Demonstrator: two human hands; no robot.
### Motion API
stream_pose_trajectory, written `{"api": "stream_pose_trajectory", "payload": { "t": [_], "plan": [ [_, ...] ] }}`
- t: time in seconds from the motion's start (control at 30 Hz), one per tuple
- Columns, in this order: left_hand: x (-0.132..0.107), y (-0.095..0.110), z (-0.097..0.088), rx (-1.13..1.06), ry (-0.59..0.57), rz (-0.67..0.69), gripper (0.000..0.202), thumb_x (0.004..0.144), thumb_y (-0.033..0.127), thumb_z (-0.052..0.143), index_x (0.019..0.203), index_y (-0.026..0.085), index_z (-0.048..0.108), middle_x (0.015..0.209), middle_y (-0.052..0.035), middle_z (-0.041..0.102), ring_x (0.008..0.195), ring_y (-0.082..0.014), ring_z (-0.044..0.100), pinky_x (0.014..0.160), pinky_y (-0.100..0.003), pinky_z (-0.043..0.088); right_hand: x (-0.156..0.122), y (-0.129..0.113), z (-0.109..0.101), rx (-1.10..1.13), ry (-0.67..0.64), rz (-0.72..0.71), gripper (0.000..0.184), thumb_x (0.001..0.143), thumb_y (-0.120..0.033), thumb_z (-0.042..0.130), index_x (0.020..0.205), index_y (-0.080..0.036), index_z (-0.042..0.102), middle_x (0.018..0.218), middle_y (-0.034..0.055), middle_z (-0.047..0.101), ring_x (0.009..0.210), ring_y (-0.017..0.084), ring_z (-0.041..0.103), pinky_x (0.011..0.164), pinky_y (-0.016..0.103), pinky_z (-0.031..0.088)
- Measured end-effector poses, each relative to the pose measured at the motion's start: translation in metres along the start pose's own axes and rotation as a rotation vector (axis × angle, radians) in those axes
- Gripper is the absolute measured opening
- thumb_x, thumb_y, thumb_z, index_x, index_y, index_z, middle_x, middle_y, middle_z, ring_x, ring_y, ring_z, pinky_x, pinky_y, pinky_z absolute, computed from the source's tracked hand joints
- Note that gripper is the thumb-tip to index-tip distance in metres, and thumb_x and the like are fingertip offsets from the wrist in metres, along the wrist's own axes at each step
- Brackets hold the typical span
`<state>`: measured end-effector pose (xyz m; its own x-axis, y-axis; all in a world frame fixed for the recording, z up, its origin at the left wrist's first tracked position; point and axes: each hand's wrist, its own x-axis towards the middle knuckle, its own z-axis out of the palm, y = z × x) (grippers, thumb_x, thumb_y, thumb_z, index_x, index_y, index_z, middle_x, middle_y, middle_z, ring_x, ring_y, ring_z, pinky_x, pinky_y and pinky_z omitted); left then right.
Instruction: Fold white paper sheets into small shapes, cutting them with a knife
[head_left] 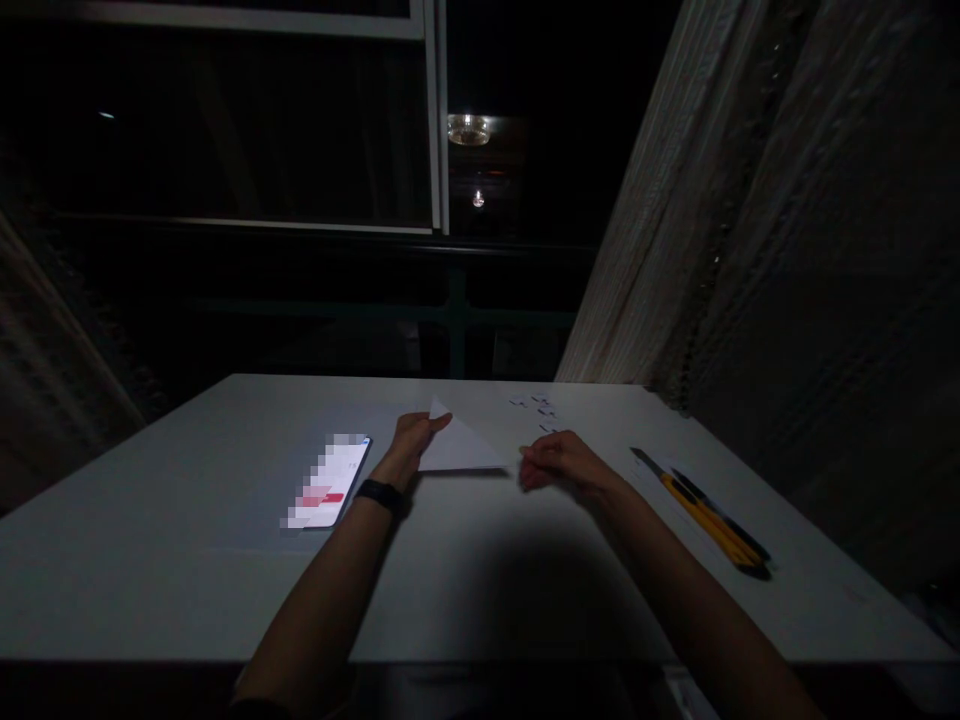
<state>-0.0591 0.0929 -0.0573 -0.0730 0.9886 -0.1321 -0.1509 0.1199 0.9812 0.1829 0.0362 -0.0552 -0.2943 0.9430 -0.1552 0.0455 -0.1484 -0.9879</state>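
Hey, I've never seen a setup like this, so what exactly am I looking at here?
There's no robot here, just a person's two bare hands. The single picture comes from a camera worn on their head, looking forward and down. On the white table, the left hand, with a black band on its wrist, grips a triangular white paper. The right hand is near the paper's right corner; whether it holds anything is unclear. Left of the paper lies a lit phone; at the right, a yellow cutter with its blade showing.
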Motion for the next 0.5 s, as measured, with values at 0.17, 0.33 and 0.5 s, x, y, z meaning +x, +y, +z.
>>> {"api": "stream_pose_trajectory", "payload": {
  "t": [0.17,0.33,0.5],
  "plan": [
    [-0.010,-0.004,0.016,0.008,-0.137,-0.001,0.031,0.049,0.031,0.079,0.066,0.009,0.065,0.057,-0.0070,0.064,0.046,-0.0150,0.056,0.044,-0.024,0.040,0.012,0.016,0.029,-0.036,0.152,-0.075,0.047,0.060,-0.058,0.067,0.062,-0.012,0.062,0.050,0.0004,0.058,0.043,0.009,0.050,0.043,0.021,0.039],
    [-0.027,-0.007,0.036,-0.044,-0.250,0.003,0.036,0.050,0.033,0.079,0.073,0.008,0.067,0.062,-0.0085,0.066,0.048,-0.0159,0.058,0.047,-0.025,0.043,0.016,0.026,0.038,-0.096,0.275,-0.144,0.041,0.055,-0.054,0.070,0.058,-0.013,0.063,0.048,-0.0014,0.056,0.045,0.010,0.045,0.046,0.023,0.033],
    [-0.037,-0.005,0.040,-0.092,-0.308,-0.009,0.036,0.048,0.029,0.081,0.073,0.008,0.066,0.066,-0.0093,0.067,0.050,-0.0167,0.059,0.048,-0.027,0.044,0.017,0.028,0.031,-0.097,0.238,-0.176,0.035,0.054,-0.047,0.072,0.053,-0.013,0.063,0.043,-0.0027,0.051,0.043,0.009,0.039,0.046,0.024,0.028]
  ]
}}
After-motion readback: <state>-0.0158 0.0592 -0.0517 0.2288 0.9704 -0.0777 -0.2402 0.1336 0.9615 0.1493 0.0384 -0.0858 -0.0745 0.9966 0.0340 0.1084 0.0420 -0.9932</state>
